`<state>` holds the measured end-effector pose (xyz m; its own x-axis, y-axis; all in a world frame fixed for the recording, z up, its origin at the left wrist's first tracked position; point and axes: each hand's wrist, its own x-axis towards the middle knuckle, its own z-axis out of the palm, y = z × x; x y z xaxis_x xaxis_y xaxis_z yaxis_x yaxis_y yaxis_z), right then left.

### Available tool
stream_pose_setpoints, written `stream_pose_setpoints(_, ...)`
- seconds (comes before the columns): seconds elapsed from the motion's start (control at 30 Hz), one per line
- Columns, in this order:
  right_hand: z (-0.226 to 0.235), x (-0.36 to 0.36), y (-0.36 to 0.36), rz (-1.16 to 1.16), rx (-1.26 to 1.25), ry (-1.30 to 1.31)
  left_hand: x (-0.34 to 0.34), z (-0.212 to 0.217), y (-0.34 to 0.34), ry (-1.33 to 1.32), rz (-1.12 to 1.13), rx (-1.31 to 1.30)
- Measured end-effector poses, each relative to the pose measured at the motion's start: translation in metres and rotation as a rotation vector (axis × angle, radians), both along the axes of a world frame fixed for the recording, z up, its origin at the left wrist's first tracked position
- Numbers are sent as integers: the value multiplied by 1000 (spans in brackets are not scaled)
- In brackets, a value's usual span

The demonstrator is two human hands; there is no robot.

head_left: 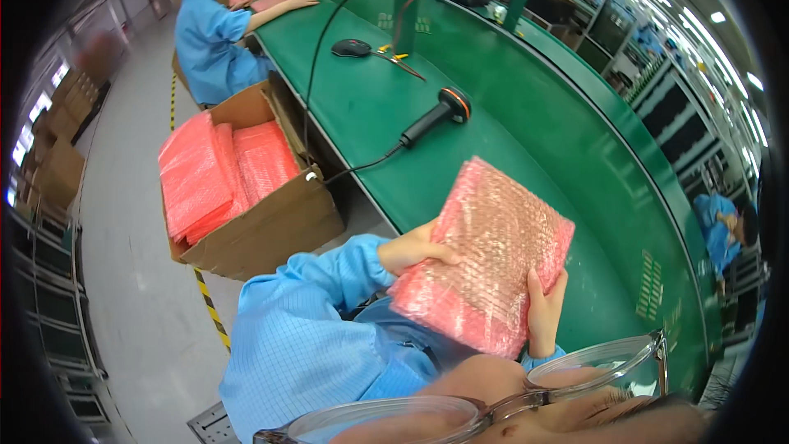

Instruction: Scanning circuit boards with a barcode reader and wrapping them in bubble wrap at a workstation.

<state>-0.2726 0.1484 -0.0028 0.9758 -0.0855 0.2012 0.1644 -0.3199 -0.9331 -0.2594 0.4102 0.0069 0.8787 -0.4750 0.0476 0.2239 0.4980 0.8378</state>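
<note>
A flat pink bubble-wrap bag is held up in front of me, tilted, over the near edge of the green workbench. Something brownish shows through its upper part, but I cannot make out what it is. My left hand grips the bag's left edge, thumb on top and the other fingers hidden beneath. On the lower right edge, my right hand has its thumb on the front, with the fingers behind the bag. Both arms wear light blue sleeves.
Beyond the bag lies a black barcode scanner, its cable crossing the bench edge. Farther off are a black mouse and tweezers. At left stands an open cardboard box of pink bubble-wrap bags. A co-worker sits at the far end.
</note>
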Motion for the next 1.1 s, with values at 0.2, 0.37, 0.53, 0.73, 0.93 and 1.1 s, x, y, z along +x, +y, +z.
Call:
stream_pose_setpoints(0.2,26,8,68,611,118,46,-57,-30,118,85,421,-209)
stream_pose_setpoints(0.37,-18,5,123,781,-714,-394,-52,12,204,-23,981,-396)
stream_pose_setpoints(0.53,-26,26,162,847,-899,-484,35,16,382,-288,1483,-73)
stream_pose_setpoints(0.73,-27,51,206,753,-1015,-550,212,9,491,-89,1255,-358)
stream_pose_setpoints(0.93,-38,56,235,711,-1086,-516,328,-55,524,-348,1465,-388)
stream_pose_setpoints(1.1,-38,54,232,730,-1090,-497,355,-73,547,-384,1412,-311)
